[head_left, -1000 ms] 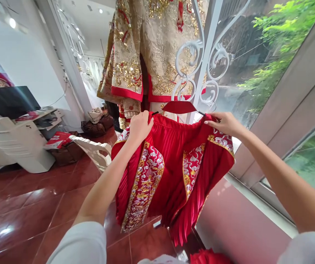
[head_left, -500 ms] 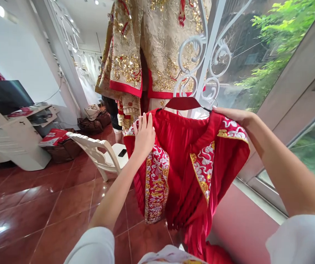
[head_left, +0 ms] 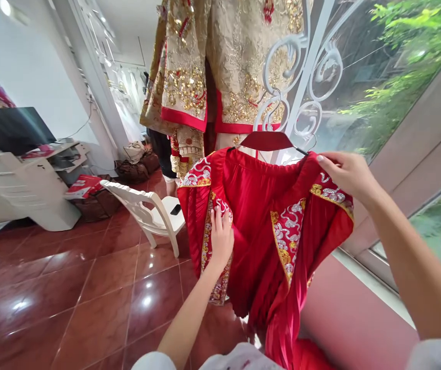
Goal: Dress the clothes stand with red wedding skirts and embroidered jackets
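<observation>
A red pleated skirt [head_left: 261, 226] with gold and silver embroidered panels hangs from a dark red hanger [head_left: 268, 141], which is hooked on a white scrolled metal rack [head_left: 293, 87]. My left hand [head_left: 221, 237] lies flat on the left embroidered panel, fingers stretched out. My right hand [head_left: 343, 172] pinches the skirt's waistband at its right end. Behind the skirt hangs a beige and gold embroidered jacket [head_left: 220, 67] with red trim.
A white plastic chair [head_left: 147, 213] with a dark phone [head_left: 175, 209] on its seat stands left of the skirt. Further left are a white desk [head_left: 31, 192] with a dark monitor [head_left: 14, 129], bags on the red tiled floor, and a large window [head_left: 389, 72] at right.
My left hand let go of the waistband's left end and slid down onto the embroidered panel. The view shifted a little; the right hand kept its hold.
</observation>
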`<action>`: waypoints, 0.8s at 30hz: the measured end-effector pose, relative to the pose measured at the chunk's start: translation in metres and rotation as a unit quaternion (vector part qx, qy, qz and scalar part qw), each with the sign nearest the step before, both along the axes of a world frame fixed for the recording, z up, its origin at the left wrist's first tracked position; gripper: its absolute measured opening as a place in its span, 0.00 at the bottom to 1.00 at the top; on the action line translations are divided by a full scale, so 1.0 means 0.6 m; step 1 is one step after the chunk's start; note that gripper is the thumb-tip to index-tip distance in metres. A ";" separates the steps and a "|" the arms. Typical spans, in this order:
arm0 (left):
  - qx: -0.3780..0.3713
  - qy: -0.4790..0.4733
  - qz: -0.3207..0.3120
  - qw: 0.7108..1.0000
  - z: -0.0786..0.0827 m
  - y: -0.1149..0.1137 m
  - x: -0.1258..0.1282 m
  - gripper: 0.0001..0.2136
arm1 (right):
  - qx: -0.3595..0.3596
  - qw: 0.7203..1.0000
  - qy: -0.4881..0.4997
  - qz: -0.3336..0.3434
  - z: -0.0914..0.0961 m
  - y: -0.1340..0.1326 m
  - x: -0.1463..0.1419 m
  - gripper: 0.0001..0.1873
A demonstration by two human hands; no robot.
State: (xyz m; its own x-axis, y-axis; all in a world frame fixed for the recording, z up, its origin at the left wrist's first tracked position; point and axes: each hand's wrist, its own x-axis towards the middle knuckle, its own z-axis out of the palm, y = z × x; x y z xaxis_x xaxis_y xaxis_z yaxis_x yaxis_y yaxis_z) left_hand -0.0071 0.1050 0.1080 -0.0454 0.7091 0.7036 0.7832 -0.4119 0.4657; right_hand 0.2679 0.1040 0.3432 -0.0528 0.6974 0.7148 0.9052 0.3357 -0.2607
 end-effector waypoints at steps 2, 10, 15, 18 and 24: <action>0.026 -0.098 -0.028 0.995 -0.021 -0.006 -0.025 0.23 | 0.147 0.986 -0.029 -0.074 -0.040 -0.037 -0.026 0.15; -0.009 -0.459 -0.006 0.888 -0.060 -0.015 -0.059 0.15 | -0.167 0.960 0.195 0.116 -0.327 -0.094 -0.178 0.11; -0.028 -0.490 -0.006 0.871 -0.067 -0.008 -0.059 0.16 | -0.237 0.939 0.210 0.136 -0.425 -0.018 -0.207 0.17; -0.021 -0.496 -0.005 0.868 -0.066 -0.011 -0.059 0.14 | -0.315 0.940 0.067 0.114 -0.449 -0.002 -0.209 0.22; -0.008 -0.316 0.001 0.949 -0.035 -0.034 -0.066 0.11 | -0.344 0.938 0.005 -0.040 -0.476 -0.025 -0.195 0.17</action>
State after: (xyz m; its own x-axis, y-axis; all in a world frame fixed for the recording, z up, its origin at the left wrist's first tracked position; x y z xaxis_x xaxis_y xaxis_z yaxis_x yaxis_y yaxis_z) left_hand -0.0465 0.0843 0.0873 -0.4562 0.7186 0.5250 0.3456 -0.4006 0.8486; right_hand 0.1510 0.0892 0.0576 0.0234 0.9953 0.0940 0.9168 0.0161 -0.3991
